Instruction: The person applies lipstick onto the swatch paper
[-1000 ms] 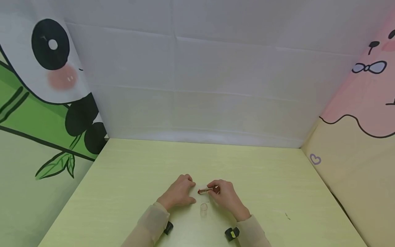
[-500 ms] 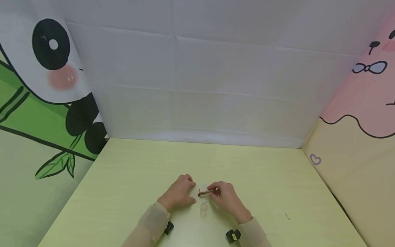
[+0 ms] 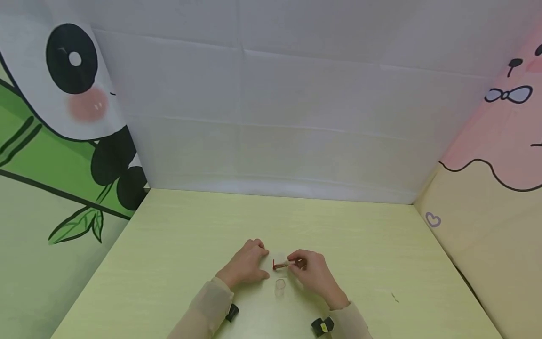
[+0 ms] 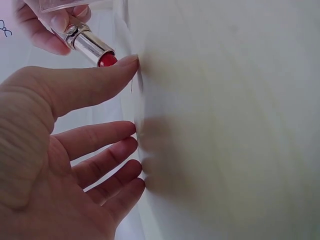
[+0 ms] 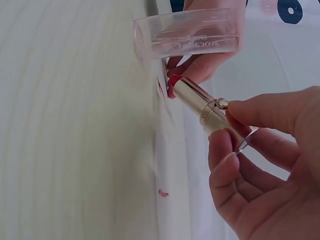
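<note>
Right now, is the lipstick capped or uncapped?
Uncapped: the lipstick has its red tip exposed, and the clear cap stands apart from it on the table.

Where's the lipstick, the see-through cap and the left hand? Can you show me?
Lipstick (image 5: 197,98): right wrist view, on its shiny gold tube.
See-through cap (image 5: 175,39): right wrist view, on its clear side wall.
Left hand (image 3: 244,265): head view, on the back of it.
</note>
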Motion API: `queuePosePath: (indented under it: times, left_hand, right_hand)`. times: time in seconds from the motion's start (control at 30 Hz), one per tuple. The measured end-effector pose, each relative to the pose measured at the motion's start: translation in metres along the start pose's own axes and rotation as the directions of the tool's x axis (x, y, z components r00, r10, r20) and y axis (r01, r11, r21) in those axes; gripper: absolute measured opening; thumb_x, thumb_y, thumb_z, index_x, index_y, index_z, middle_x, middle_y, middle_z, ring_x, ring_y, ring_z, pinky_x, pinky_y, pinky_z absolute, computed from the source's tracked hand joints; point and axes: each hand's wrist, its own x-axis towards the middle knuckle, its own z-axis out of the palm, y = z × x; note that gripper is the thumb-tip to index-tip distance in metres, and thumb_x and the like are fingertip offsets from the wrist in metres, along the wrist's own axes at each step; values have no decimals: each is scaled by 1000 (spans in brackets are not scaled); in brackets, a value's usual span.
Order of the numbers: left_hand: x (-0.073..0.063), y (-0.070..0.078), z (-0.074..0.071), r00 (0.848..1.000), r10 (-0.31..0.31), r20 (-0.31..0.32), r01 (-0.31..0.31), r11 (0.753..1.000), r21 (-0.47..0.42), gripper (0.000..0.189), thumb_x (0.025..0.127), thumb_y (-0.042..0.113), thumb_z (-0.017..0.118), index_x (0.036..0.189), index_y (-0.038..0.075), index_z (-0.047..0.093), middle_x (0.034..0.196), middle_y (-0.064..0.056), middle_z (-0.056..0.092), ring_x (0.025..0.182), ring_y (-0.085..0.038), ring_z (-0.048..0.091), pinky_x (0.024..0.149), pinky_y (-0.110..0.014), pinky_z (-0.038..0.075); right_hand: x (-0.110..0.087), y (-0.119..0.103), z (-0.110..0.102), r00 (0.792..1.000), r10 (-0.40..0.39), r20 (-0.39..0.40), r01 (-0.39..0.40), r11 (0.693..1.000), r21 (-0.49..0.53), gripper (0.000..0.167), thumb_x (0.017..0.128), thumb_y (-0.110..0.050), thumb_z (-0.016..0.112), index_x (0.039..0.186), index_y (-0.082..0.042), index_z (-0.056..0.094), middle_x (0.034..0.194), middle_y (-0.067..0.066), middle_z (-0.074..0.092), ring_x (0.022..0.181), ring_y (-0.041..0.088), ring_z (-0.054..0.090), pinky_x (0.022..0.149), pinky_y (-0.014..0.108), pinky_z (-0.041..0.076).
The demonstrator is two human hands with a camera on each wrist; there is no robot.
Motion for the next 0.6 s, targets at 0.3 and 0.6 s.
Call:
queuePosePath:
  times: [0.3, 0.6]
  left_hand:
    - [-2, 2, -2, 1000, -16, 15, 16, 1000, -4, 55, 70, 32, 82, 112, 0, 68, 106, -4, 52, 99, -23, 46, 88, -35, 43]
    - [-3, 4, -5, 999, -35, 20, 36, 999, -19, 56, 71, 31, 82, 113, -1, 67, 107, -4, 52, 101, -23, 46, 89, -35, 42]
  right_hand:
    - [-2, 4, -1, 1000, 9, -16, -9, 999, 40, 14, 86, -5, 71, 99, -5, 70, 86, -3, 66, 71, 10, 61, 63, 25, 51]
    - [-2, 0, -2, 1000, 18, -11, -17, 999, 47, 14, 86, -5, 71, 100, -4, 70, 88, -1, 67, 72, 12, 62, 63, 25, 51]
